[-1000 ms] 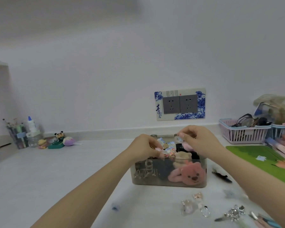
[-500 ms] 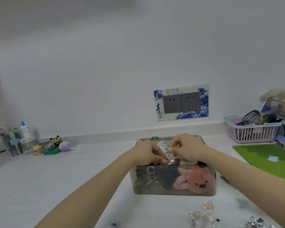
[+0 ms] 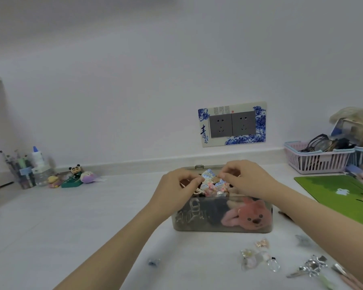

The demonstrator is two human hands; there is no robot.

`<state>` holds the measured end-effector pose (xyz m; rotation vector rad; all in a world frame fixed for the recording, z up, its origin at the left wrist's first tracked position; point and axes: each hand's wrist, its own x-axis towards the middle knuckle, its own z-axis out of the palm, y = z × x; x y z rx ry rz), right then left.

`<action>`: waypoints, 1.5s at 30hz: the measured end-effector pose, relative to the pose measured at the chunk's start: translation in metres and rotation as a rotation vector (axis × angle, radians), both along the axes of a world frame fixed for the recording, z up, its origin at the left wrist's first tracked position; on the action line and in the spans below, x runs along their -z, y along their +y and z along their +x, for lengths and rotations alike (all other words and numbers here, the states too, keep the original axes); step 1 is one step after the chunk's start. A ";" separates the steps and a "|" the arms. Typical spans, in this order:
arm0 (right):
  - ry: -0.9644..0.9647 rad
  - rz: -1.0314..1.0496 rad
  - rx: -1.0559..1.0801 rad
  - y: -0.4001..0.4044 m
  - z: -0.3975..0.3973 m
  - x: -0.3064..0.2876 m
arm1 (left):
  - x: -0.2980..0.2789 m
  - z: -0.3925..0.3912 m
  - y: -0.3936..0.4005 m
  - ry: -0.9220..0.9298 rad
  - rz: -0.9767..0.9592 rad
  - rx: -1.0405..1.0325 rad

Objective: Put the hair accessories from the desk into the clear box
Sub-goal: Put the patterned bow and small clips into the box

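Observation:
The clear box (image 3: 222, 227) stands open on the white desk, holding a pink plush clip (image 3: 248, 216), dark items and clear claw clips. Above its opening, my left hand (image 3: 177, 188) and my right hand (image 3: 246, 180) both pinch a floral bow hair accessory (image 3: 212, 183), one hand at each end. Loose on the desk in front of the box lie clear hair clips (image 3: 258, 259), a silver bow clip (image 3: 311, 267), a small blue clip (image 3: 154, 262) and a pale blue clip (image 3: 303, 239).
A green mat (image 3: 340, 195) lies to the right, with a pink basket (image 3: 316, 160) of glasses behind it. A pen holder (image 3: 22, 172), a glue bottle and small toys (image 3: 78, 176) sit at the far left by the wall.
Both hands stay over the box with the floral bow. The left hand has shifted slightly away from the right, spreading the bow between them. The camera has tilted up a little.

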<state>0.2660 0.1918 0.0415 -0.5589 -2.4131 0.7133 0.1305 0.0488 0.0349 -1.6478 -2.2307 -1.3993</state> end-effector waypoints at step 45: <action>-0.164 0.079 0.118 -0.057 0.123 0.091 | 0.070 0.091 -0.041 -0.252 -0.104 0.101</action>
